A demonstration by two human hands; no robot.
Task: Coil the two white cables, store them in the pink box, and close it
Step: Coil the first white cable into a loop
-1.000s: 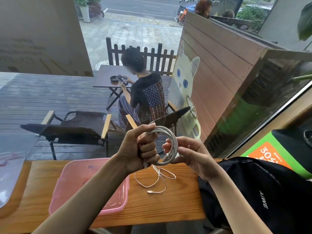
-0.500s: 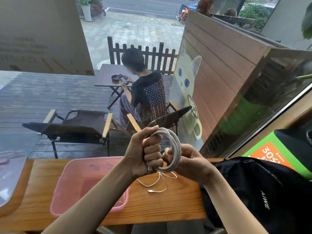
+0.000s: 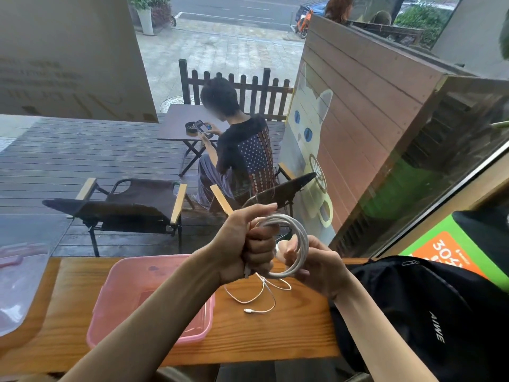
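Gripping coiled white cable (image 3: 298,238) in left hand (image 3: 248,244), right hand (image 3: 316,267) alongside.

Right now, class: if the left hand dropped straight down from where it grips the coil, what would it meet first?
Probably the thin loose cable on the wooden table, just right of the pink box. The left hand holds the coiled cable above it; depth is uncertain.

i see a black backpack (image 3: 429,312) on the wooden counter (image 3: 275,334). outside the window, a folding chair (image 3: 124,202) stands on decking.
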